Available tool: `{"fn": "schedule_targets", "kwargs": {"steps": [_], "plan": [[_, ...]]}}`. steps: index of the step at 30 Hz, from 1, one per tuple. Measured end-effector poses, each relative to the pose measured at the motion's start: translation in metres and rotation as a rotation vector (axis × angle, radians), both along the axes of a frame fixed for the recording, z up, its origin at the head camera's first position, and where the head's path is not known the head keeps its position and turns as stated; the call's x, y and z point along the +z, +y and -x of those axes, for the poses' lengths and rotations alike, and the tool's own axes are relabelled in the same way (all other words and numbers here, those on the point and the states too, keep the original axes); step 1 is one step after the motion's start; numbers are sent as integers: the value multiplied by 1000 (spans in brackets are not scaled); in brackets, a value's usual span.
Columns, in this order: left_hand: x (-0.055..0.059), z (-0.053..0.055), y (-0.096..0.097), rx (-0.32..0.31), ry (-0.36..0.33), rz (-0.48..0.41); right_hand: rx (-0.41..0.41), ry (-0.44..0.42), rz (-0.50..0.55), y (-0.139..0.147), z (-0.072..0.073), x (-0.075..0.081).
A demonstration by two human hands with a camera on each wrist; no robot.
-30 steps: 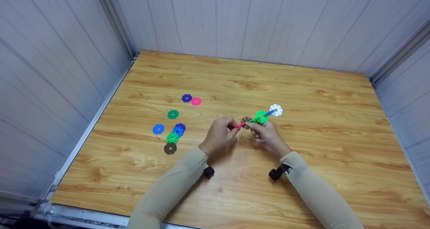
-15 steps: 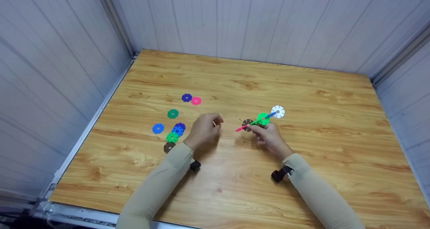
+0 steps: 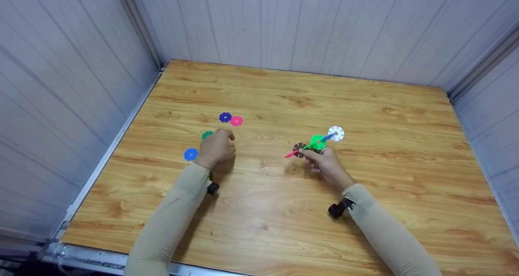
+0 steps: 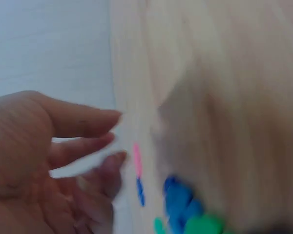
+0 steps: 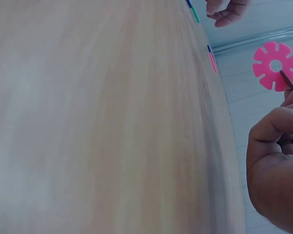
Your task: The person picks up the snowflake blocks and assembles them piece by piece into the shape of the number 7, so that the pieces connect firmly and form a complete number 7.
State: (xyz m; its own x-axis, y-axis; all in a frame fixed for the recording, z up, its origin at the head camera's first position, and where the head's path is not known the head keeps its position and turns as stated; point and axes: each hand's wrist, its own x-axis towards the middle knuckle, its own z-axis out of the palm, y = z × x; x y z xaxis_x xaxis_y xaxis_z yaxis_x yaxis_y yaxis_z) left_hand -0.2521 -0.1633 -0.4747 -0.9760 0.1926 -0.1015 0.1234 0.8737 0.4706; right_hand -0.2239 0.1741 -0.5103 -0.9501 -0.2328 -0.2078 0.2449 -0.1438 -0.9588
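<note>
My right hand [image 3: 327,167] pinches a chain of slotted plastic discs joined edge to edge. From its left end run a pink disc [image 5: 267,73], a brown disc [image 3: 299,149], a green disc [image 3: 318,142], a blue disc seen edge-on and a white disc [image 3: 336,133]. In the head view my left hand [image 3: 215,148] is over the loose discs on the left side of the table, holding nothing. Its fingers are loosely bent and apart in the left wrist view. It partly covers a dark green disc [image 3: 207,135] and hides several others.
On the wooden table [image 3: 259,227], a blue disc [image 3: 191,154] lies left of my left hand. Farther back, a dark blue disc [image 3: 225,117] touches a loose pink disc [image 3: 236,121]. Pale panel walls [image 3: 284,24] stand at the back and both sides.
My left hand has let go of the pink disc at the chain's end and moved left over the loose discs. The right hand holds the chain nearly still.
</note>
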Motion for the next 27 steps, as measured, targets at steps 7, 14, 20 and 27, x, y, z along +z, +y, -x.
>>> {"fn": "schedule_targets", "kwargs": {"steps": [7,14,20,27], "plan": [[13,-7,-18,48,-127,243,-1,3,-16,3,0,-2],[6,-3,-20,72,-77,235,-13,7,-24,-1,2,-4],[1,1,-18,55,-64,139,-17,-7,-21,-2,2,-2],[-3,6,-5,60,-4,-79,-9,5,-12,-5,4,1]]}}
